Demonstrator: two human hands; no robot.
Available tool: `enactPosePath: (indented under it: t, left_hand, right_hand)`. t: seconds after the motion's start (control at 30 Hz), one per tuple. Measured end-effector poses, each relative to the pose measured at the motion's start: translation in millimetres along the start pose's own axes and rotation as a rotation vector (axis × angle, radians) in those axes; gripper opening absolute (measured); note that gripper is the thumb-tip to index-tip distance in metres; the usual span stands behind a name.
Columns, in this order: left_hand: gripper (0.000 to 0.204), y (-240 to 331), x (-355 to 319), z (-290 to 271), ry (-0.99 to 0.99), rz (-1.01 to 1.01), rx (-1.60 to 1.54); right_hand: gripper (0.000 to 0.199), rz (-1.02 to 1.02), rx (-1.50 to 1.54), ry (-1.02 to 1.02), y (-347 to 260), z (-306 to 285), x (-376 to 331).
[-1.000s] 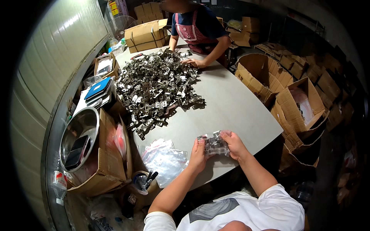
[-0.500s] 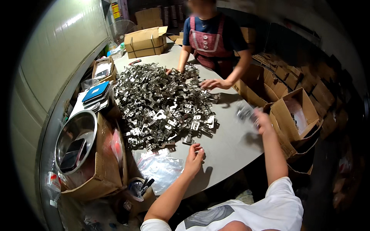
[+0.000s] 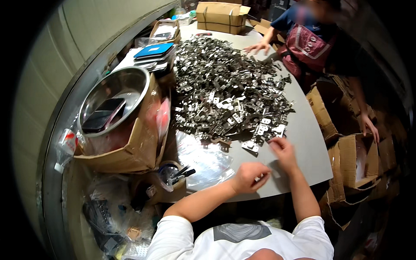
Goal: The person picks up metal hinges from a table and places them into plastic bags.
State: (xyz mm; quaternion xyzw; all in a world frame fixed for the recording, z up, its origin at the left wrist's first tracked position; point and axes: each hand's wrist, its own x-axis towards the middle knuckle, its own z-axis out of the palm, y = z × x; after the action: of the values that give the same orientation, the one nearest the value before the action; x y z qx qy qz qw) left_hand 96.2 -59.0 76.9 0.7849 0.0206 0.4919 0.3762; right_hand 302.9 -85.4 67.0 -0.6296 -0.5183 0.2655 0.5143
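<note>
Metal pieces [image 3: 229, 89] lie heaped on the table [image 3: 307, 149] in the head view. Your right hand [image 3: 284, 154], out rightward with a clear bag earlier, is now near the heap's close edge; your left hand [image 3: 250, 177] curls beside it. I cannot tell whether either grips anything.

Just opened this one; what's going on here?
The person's right hand is at the near edge of a heap of metal brackets; the curled left hand is beside clear plastic bags on the table. Whether either holds anything is unclear. A co-worker has one hand by the heap, the other near an open cardboard box.
</note>
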Motion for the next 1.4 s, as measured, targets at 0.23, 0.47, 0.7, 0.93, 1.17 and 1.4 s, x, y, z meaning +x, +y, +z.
enactPosePath:
  t: [0.23,0.47,0.7,0.93,1.17,1.4]
  left_hand:
    - [0.011,18,-4,9,-0.076,0.549,0.010]
    - [0.012,12,-11,9,-0.064,0.424,0.018]
    - [0.019,-2,-14,25,-0.088,-0.614,-0.248]
    - [0.047,-30,-11,20,-0.027,-0.950,-0.827]
    - [0.022,-33,-14,23,-0.047,-0.928,-0.737]
    - [0.019,-22,-7,15,0.089,-0.939,-0.606]
  right_hand:
    - [0.027,-0.716,-0.456,-0.390,-46,134,4]
    - [0.012,-0.497,-0.301,-0.430,-19,132,3]
    - [0.008,0.162,0.627,0.084,-31,31,-14]
    - [0.013,0.257,0.148,0.328,-19,14,-47]
    - [0.013,0.134,-0.195,0.451,4,18,-56]
    - [0.033,-0.424,-0.233,0.303,-57,4,-87]
